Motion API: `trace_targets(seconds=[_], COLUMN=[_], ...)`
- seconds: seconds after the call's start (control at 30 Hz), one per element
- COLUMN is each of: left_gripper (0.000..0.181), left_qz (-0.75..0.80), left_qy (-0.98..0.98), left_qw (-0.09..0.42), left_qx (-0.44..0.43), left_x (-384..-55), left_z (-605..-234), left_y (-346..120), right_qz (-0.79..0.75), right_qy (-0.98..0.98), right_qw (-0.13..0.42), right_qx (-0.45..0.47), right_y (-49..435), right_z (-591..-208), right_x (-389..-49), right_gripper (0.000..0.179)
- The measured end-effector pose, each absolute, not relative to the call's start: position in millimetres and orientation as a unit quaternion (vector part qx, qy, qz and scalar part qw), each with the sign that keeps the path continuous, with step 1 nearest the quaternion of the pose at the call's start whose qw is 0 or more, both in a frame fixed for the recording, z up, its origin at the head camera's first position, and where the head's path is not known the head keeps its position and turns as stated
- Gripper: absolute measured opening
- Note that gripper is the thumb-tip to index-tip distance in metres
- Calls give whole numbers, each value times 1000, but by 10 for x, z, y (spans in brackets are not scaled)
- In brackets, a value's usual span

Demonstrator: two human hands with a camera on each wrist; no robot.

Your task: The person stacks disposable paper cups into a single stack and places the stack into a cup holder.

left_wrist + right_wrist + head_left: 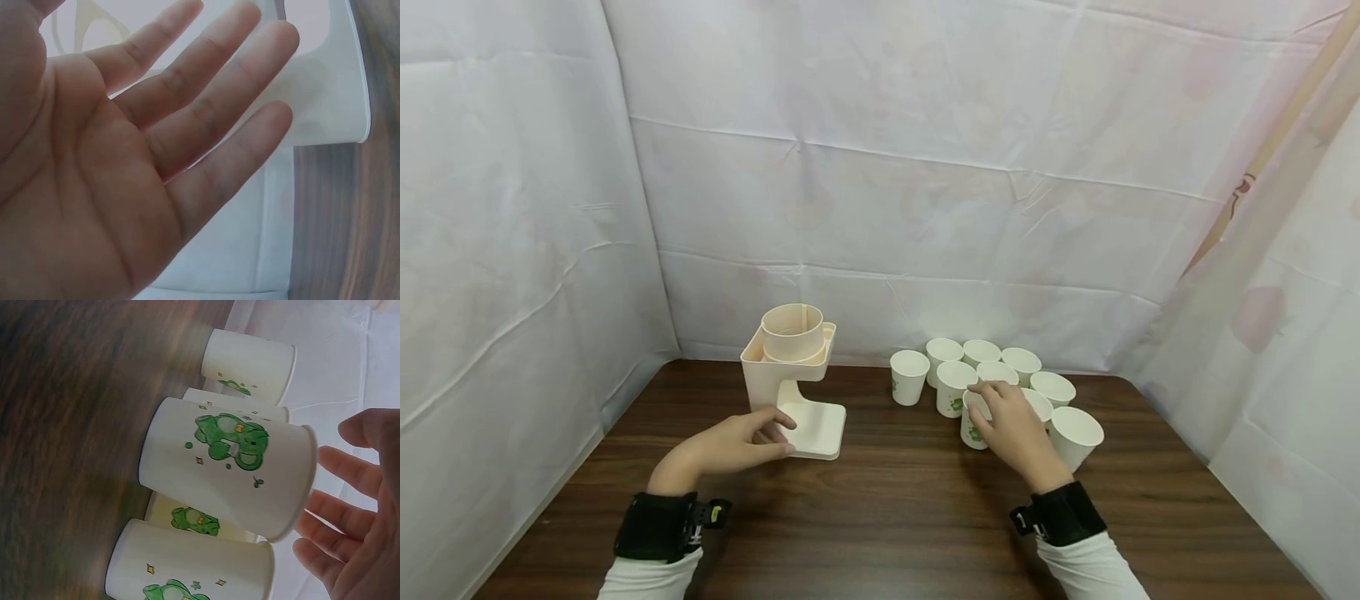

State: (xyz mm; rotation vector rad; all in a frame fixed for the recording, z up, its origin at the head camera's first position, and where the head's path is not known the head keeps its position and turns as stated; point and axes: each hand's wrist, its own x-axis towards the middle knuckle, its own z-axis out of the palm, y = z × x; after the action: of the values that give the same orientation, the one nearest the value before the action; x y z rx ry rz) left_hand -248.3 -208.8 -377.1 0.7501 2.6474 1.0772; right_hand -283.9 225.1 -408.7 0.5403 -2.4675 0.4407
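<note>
On the left stands a cream plastic stand (pixel 765 385) with a round open cylinder on top, a curved post and a flat square base. My left hand (pixel 741 442) is beside its base in the head view, fingers spread and fairly straight in the left wrist view (pixel 156 144), holding nothing. My right hand (pixel 1015 425) hovers over the rim of the front-left paper cup (pixel 973 433). In the right wrist view that white cup (pixel 228 465) bears a green cartoon animal; thumb and fingers are spread near its rim, not curled round it. Whether fingertips touch the rim, I cannot tell.
Several more white paper cups stand upright in a close group around my right hand, among them one at the group's left (pixel 909 379) and one at its front right (pixel 1076 435). The dark wooden table (pixel 880 525) meets a pale curtain (pixel 880 208) behind.
</note>
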Motion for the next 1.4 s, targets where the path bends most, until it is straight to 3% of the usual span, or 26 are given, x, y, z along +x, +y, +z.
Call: trace_targets(seconds=[0.37, 1.0, 1.4], left_gripper=[40, 39, 39], left_qz=[373, 387, 395], left_qy=[885, 868, 863], left_qw=[100, 97, 33], left_qx=[260, 295, 312], left_x=[-2486, -2595, -2624], left_z=[-3825, -3962, -4046], left_y=[-1992, -1875, -1714], right_qz=[175, 143, 144], right_qy=[-916, -929, -931], right_qw=[299, 275, 265], right_qx=[201, 203, 206], right_y=[2201, 2216, 2222], right_z=[-4221, -4248, -4228], right_x=[-2882, -2894, -2876], right_gripper=[31, 33, 31])
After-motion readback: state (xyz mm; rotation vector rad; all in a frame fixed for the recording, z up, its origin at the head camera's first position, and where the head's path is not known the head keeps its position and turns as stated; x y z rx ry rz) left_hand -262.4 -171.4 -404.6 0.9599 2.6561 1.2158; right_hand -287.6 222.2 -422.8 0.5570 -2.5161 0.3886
